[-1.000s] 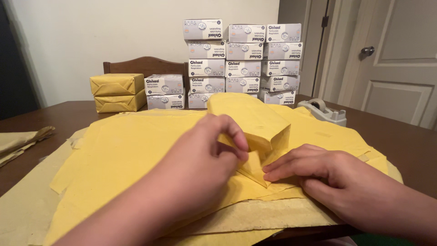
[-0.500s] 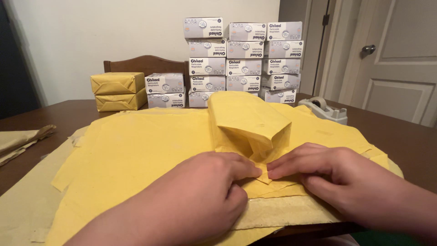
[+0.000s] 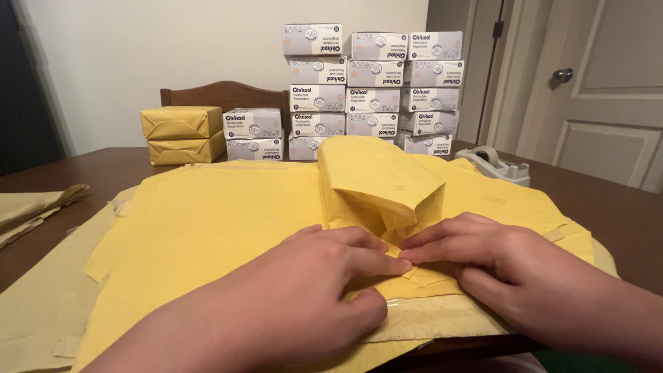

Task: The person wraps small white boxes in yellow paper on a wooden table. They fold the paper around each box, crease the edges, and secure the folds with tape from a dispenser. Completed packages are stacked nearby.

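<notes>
The left hand (image 3: 324, 276) and right hand (image 3: 483, 259) press flat, fingertips meeting, on the folded end flap of the paper-wrapped box (image 3: 380, 183) lying mid-desk on yellow paper sheets (image 3: 207, 221); neither hand grips anything. The end fold looks in hand; fixing it likely calls for the tape dispenser (image 3: 498, 166), well apart to the right. The desk (image 3: 608, 207) there lies open; the stacked boxes (image 3: 373, 90) crowd behind.

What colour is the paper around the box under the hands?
Yellow paper, clearest in the head view.
</notes>
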